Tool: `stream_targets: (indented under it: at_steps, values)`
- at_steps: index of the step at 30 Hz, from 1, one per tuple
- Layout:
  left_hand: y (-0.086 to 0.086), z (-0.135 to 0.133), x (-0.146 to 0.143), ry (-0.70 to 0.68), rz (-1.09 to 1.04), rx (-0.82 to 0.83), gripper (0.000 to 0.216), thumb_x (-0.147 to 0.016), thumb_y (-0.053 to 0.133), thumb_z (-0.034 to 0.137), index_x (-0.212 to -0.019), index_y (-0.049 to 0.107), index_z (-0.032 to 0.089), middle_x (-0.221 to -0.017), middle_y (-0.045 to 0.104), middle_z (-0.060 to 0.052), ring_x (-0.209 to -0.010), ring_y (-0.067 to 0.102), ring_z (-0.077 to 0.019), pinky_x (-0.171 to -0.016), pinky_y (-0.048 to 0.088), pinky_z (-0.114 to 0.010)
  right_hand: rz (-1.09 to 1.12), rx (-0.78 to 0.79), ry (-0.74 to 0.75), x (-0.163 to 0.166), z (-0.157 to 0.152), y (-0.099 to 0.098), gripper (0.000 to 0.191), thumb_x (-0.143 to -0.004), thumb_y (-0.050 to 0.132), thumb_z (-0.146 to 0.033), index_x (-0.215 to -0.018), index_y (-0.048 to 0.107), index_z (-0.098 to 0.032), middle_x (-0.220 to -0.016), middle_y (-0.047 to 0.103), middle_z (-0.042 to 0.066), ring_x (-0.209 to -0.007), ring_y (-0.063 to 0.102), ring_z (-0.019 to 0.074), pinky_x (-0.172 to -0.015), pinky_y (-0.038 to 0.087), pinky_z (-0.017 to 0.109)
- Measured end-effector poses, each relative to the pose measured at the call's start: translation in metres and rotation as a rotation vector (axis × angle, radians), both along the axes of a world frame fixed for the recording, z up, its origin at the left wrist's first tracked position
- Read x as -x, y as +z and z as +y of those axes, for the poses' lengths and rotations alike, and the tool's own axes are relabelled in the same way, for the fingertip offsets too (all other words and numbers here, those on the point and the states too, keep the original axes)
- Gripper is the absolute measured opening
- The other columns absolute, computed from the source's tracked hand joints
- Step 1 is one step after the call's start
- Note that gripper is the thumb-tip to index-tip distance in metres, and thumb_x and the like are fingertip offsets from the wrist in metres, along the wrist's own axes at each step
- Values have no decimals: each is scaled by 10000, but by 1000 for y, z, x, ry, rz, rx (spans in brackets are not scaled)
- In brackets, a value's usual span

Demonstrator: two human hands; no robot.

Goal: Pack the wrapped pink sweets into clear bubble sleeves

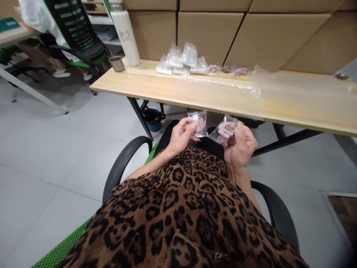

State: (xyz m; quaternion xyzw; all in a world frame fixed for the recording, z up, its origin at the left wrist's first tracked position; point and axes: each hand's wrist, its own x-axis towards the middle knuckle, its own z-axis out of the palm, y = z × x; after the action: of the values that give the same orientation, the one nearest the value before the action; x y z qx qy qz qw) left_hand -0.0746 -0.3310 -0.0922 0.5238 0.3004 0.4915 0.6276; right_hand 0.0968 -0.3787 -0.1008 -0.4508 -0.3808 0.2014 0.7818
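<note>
Seated position, chair pulled back from the desk (156,87); both hands are raised over the lap, below and in front of the desk's near edge. The left hand (181,136) is closed in a pinch on the left sachet (198,123), a small clear packet with pink contents. Thumb and fingertips grip its lower left corner, so the packet stands up and to the right of the grip. The right hand (241,145) is likewise closed, pinching the right sachet (226,129), a similar clear packet with pink contents. This one projects to the left of the fingers, tilted, its far end towards the other packet. The two sachets are near each other but apart, and neither touches the desk. In the inspector's judgement, the work in hand is best done by keeping each pinch on the film margin rather than on the contents. The flat faces should be turned up to the eye and the two packets kept separate so that each can be read on its own. The left grip looks light, on a corner only, and may let the packet swing. On the desk, towards the far edge, lie a heap of clear bags (181,59) and some loose pink pieces (238,71). A white bottle (126,35) and a metal cup (116,64) stand at the far left corner, and a sheet of clear film (223,87) lies nearer the front edge. Cardboard boxes (209,33) stand behind the desk. Another person (36,15) sits beyond, top left.
</note>
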Motion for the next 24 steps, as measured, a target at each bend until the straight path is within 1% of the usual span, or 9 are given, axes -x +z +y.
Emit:
stream_targets:
  at_steps: [3, 6, 9, 14, 16, 18, 20, 22, 24]
  values:
    - [-2, -2, -1, -54, 18, -16, 691, -831, 801, 672, -1274, 641, 166, -1024, 782, -57, -842, 730, -151, -669, 658, -261, -141, 65, 20, 5, -6, 1, 385, -977, 719, -543, -806, 699, -199, -597, 537, -47, -479, 441, 81, -469, 342, 245]
    - [-4, -5, -1, -111, 55, -40, 664, -865, 773, 659, -1305, 672, 173, -1153, 782, -83, -936, 731, -169, -713, 666, -271, -299, 70, -95, 10, -8, 1, 373, -997, 700, -515, -802, 706, -197, -663, 579, -33, -598, 521, 103, -612, 439, 275]
    - [-7, -8, -2, -162, 78, -26, 674, -877, 768, 649, -1345, 664, 175, -1221, 775, -107, -1038, 738, -205, -733, 660, -278, -389, 54, -211, 14, -6, -1, 369, -1007, 671, -513, -818, 709, -198, -761, 642, -9, -704, 584, 127, -709, 485, 300]
    - [-12, -9, -7, -239, 73, 25, 712, -815, 855, 596, -1354, 625, 190, -1218, 782, -115, -1054, 757, -223, -722, 633, -265, -383, 100, -243, 22, 2, -7, 455, -1005, 623, -594, -776, 680, -205, -750, 623, -8, -702, 580, 127, -711, 495, 297]
    - [-13, -11, -11, -281, 64, 45, 712, -813, 852, 610, -1338, 623, 187, -1217, 783, -121, -1041, 764, -225, -715, 624, -258, -367, 110, -257, 23, 4, -10, 480, -988, 634, -626, -767, 684, -203, -773, 633, 0, -725, 597, 131, -723, 505, 299]
    - [-14, -12, -13, -285, 51, 56, 722, -806, 851, 627, -1329, 622, 183, -1217, 781, -127, -1029, 766, -223, -713, 618, -253, -352, 110, -275, 22, 6, -14, 475, -964, 668, -634, -773, 691, -199, -799, 640, 6, -753, 613, 137, -746, 519, 303]
    - [-15, -12, -15, -246, 42, 48, 729, -804, 856, 625, -1330, 617, 181, -1225, 776, -130, -1020, 762, -216, -720, 618, -254, -297, 94, -253, 20, 6, -20, 434, -945, 707, -618, -849, 712, -194, -854, 655, 11, -789, 633, 140, -775, 535, 306]
    - [-15, -12, -15, -198, 35, 23, 736, -809, 853, 623, -1347, 608, 185, -1254, 766, -132, -1037, 752, -216, -728, 622, -259, -223, 84, -165, 17, 4, -25, 428, -938, 721, -615, -1030, 731, -198, -939, 678, 20, -835, 656, 144, -798, 553, 308]
    - [-16, -11, -14, -169, 24, -12, 749, -826, 829, 642, -1380, 592, 196, -1297, 749, -133, -1077, 742, -227, -738, 628, -268, -222, 98, -41, 15, 1, -29, 502, -946, 711, -621, -1238, 706, -214, -1044, 696, 37, -899, 679, 156, -831, 573, 321]
